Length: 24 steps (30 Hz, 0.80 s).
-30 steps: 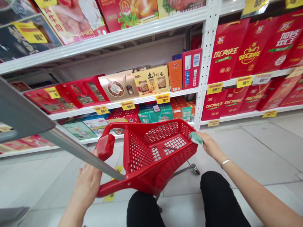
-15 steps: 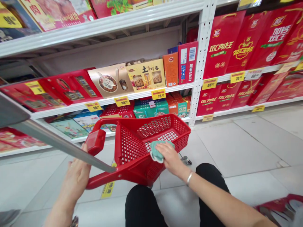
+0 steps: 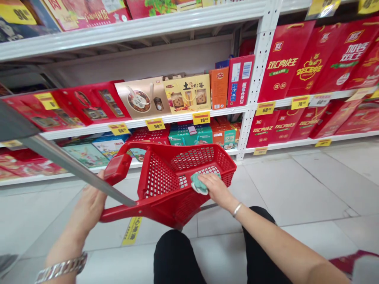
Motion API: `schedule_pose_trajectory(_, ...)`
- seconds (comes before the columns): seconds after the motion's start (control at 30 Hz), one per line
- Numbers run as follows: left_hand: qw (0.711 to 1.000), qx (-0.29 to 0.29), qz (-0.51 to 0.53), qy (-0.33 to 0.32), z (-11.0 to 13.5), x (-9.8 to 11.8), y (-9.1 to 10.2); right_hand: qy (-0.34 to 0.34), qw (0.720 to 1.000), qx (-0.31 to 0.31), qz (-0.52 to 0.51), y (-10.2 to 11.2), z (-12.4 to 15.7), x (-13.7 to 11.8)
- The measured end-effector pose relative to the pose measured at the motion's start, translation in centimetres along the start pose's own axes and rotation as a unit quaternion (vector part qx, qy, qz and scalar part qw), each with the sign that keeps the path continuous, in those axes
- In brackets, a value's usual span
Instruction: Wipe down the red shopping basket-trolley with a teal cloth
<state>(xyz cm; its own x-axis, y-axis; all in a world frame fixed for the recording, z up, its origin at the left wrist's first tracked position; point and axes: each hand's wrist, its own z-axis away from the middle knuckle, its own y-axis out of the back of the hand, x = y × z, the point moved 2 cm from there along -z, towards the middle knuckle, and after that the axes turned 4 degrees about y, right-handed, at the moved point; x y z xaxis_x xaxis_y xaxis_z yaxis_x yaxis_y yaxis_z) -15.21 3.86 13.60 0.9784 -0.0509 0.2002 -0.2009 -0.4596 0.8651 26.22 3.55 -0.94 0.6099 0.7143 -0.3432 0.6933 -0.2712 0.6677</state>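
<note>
I've got the right hand [image 3: 214, 190] pressed down on a teal cloth [image 3: 199, 185], fingers closed over it, inside the red plastic shopping basket [image 3: 158, 177], near its right rim. The left hand [image 3: 89, 207] sits by the basket's near left corner, under a steel pole [image 3: 77, 169]; its fingers look curled, though I can't tell if they're grasping. Beyond stands white shelving [image 3: 260, 67] stacked with red gift boxes [image 3: 284, 63], above a tiled floor [image 3: 296, 197].
</note>
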Motion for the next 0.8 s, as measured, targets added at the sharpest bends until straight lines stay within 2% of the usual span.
schedule_pose_trajectory(0.1,0.993,-0.06,0.048,0.088,-1.1,0.3,0.5,-0.073,0.997,-0.006,0.04,3.2,2.2,4.8)
schedule_pose_trajectory(0.17,0.992,-0.051,0.049,0.108,-1.7,0.7,0.8,-0.1,0.994,-0.005,0.054,5.1,2.9,7.0)
schedule_pose_trajectory(0.2,0.994,-0.022,0.038,0.103,-1.8,1.0,1.0,-0.109,0.992,-0.006,0.058,5.8,3.0,7.7)
schedule_pose_trajectory(0.27,0.993,0.086,0.008,0.079,-1.4,1.6,1.3,-0.119,0.991,-0.013,0.058,6.4,2.9,8.4)
schedule_pose_trajectory(0.37,0.958,0.281,-0.015,0.051,1.1,3.2,1.1,-0.123,0.991,-0.017,0.049,5.9,2.5,8.1)
schedule_pose_trajectory(0.4,0.946,0.321,-0.015,0.046,2.2,4.0,0.7,-0.124,0.991,-0.015,0.047,5.5,2.5,7.8)
schedule_pose_trajectory(0.47,0.944,0.328,-0.024,0.029,4.3,6.1,-0.9,-0.127,0.991,-0.009,0.043,4.7,2.7,6.7)
schedule_pose_trajectory(0.5,0.947,0.32,-0.02,0.011,5.1,7.3,-1.8,-0.128,0.991,-0.006,0.043,4.3,2.8,6.1)
schedule_pose_trajectory(0.63,0.988,0.131,0.022,-0.083,5.7,13.1,-6.8,-0.133,0.99,-0.005,0.048,2.9,3.9,2.9)
schedule_pose_trajectory(0.73,0.998,0.022,0.022,-0.053,4.7,16.0,-10.0,-0.123,0.99,-0.016,0.063,1.7,4.8,-0.5)
schedule_pose_trajectory(0.8,1.0,-0.023,0.005,-0.019,4.2,16.8,-11.7,-0.098,0.992,-0.028,0.072,0.8,5.3,-3.0)
